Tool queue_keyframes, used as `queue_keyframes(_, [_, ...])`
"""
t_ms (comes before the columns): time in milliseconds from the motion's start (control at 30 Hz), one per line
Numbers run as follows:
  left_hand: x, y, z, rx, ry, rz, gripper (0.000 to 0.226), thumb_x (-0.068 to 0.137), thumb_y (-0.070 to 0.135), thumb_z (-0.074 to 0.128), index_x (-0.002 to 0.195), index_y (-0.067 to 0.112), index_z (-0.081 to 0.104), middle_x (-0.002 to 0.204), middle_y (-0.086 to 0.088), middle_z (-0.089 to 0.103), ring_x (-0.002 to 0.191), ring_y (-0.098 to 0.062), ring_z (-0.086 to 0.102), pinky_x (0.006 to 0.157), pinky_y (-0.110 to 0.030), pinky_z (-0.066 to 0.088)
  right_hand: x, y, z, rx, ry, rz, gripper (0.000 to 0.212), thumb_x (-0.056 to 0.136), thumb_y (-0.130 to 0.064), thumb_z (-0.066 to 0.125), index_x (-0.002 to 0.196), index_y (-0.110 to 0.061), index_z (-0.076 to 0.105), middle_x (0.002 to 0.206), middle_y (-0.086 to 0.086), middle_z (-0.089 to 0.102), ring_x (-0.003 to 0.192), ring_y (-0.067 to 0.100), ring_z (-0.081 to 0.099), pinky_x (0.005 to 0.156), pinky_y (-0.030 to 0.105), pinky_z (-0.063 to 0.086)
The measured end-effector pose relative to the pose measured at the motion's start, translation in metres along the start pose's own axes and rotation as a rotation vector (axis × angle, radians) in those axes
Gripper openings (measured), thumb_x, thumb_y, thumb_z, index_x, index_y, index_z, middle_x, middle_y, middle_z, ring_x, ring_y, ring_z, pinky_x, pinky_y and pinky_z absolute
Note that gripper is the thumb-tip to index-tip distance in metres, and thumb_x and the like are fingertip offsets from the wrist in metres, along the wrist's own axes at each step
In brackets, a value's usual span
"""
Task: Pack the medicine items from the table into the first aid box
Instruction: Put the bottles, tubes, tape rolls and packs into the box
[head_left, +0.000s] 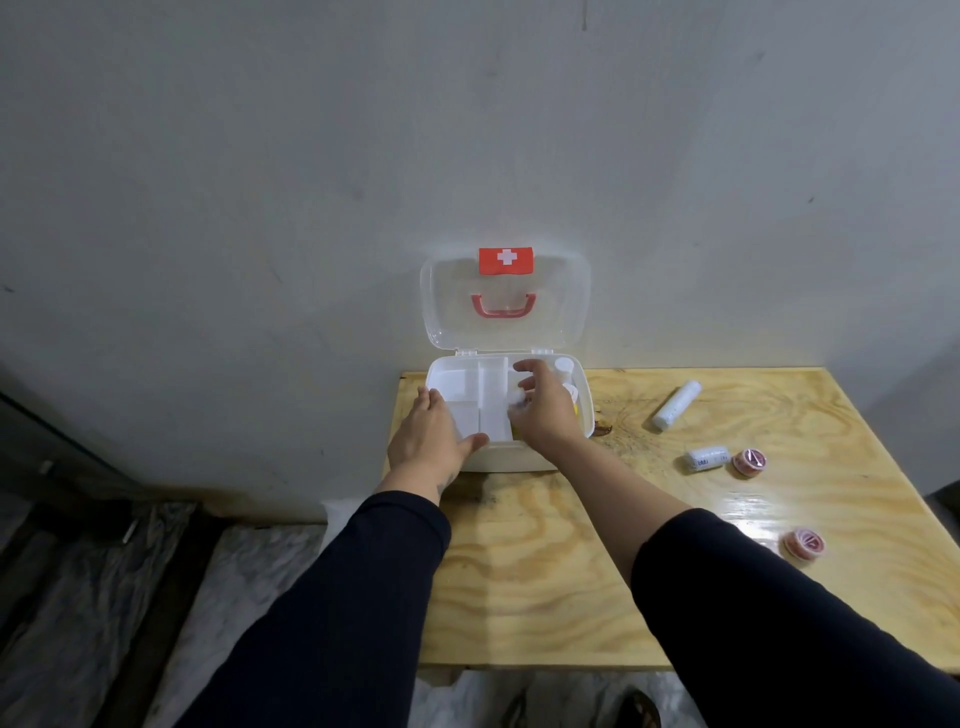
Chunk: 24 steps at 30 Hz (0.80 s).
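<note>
Packing spot: first aid box (586, 410), far left on desk (545, 571), lid up.
Right hand (545, 415): over right compartments, fingers curled round something white.
Left hand (428, 434): flat on box's left rim.
Remaining: white tube (676, 405), roll (706, 458), two tape rolls (749, 462), lying right, nearer right hand.

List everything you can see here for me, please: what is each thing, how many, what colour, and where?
first aid box: one, white, clear lid open against the wall, at the table's far left corner
white tray: one, divided, in the box's left part
small containers: white, some yellow, in the box's right part; count unclear
long tube: one, white, lying on the table right of the box
bandage roll: one, white, nearer than the tube
tape rolls: two, pinkish red; one beside the bandage roll, one near the table's right edge
table: one, pale wood, against a grey wall
left hand: on the box's front left edge
right hand: inside the box over a small white item
</note>
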<state>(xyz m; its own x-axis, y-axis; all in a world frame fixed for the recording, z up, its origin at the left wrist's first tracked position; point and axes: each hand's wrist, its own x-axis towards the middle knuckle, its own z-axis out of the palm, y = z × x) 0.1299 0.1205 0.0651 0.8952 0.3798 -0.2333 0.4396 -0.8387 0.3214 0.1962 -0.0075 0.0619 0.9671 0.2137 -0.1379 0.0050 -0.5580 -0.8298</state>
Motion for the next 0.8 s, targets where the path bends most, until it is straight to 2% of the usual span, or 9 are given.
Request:
queue_keyframes(100, [0.001,0.000,0.000,0.005,-0.014,-0.003,0.097,0.087,0.055,0.059,0.155,0.008,0.008,0.164,-0.003,0.002,0.148,-0.023,0.021,0.105,-0.038,0.042,-0.001,0.000,0.001,-0.046,-0.011,-0.022,0.050,0.085,0.001,0.055,0.129,-0.020,0.043,0.126,0.010,0.055,0.103,0.022,0.055,0.067,0.029,0.050])
queue_keyframes(200, [0.004,0.001,-0.003,0.033,-0.052,-0.014,0.099,0.086,0.057,0.058,0.154,0.007,0.007,0.164,-0.004,0.003,0.148,-0.023,0.020,0.108,-0.038,0.039,-0.002,-0.005,-0.004,-0.076,-0.018,-0.063,0.048,0.086,0.000,0.057,0.129,-0.019,0.047,0.131,0.008,0.055,0.115,0.023,0.056,0.073,0.029,0.051])
queue_keyframes(333, [0.006,0.014,-0.019,0.143,-0.097,-0.004,0.099,0.086,0.056,0.060,0.154,0.007,0.007,0.163,-0.007,0.010,0.145,-0.027,0.026,0.108,-0.039,0.038,0.000,-0.018,-0.026,-0.148,0.028,-0.178,0.040,0.085,-0.002,0.058,0.121,-0.016,0.056,0.127,0.005,0.061,0.119,0.019,0.056,0.097,0.031,0.048])
queue_keyframes(400, [0.006,0.029,-0.028,0.150,-0.085,0.080,0.092,0.090,0.051,0.059,0.154,0.009,0.008,0.163,-0.005,0.011,0.146,-0.026,0.024,0.109,-0.039,0.036,-0.001,-0.020,-0.042,-0.185,0.056,-0.226,0.036,0.085,-0.001,0.057,0.119,-0.014,0.059,0.124,0.006,0.062,0.116,0.019,0.057,0.097,0.027,0.045])
queue_keyframes(467, [0.005,0.050,-0.035,0.106,-0.052,0.202,0.078,0.094,0.043,0.055,0.153,0.012,0.016,0.161,-0.003,0.019,0.146,-0.023,0.026,0.110,-0.039,0.034,-0.004,-0.018,-0.062,-0.241,0.080,-0.262,0.034,0.085,0.000,0.054,0.117,-0.011,0.061,0.120,0.008,0.063,0.112,0.021,0.058,0.092,0.023,0.043])
queue_keyframes(600, [0.004,0.102,-0.034,0.040,-0.053,0.373,0.054,0.096,0.031,0.050,0.147,0.019,0.035,0.153,0.000,0.037,0.138,-0.025,0.038,0.105,-0.038,0.038,-0.006,0.016,-0.106,-0.305,0.131,-0.198,0.037,0.081,0.004,0.052,0.112,-0.011,0.064,0.116,0.010,0.064,0.109,0.023,0.058,0.095,0.030,0.045])
queue_keyframes(700, [0.005,0.136,-0.015,0.054,-0.108,0.459,0.051,0.097,0.030,0.048,0.146,0.020,0.038,0.152,0.000,0.038,0.136,-0.025,0.041,0.107,-0.039,0.040,-0.009,0.052,-0.137,-0.390,0.159,-0.129,0.039,0.079,0.006,0.052,0.111,-0.013,0.065,0.116,0.009,0.065,0.110,0.024,0.059,0.101,0.040,0.043])
queue_keyframes(800, [0.003,0.162,0.008,0.087,-0.186,0.497,0.051,0.098,0.029,0.046,0.147,0.019,0.036,0.153,0.000,0.038,0.136,-0.024,0.042,0.106,-0.038,0.040,-0.014,0.088,-0.163,-0.495,0.061,-0.018,0.044,0.080,0.006,0.053,0.119,-0.012,0.062,0.124,0.009,0.060,0.110,0.027,0.058,0.092,0.031,0.047])
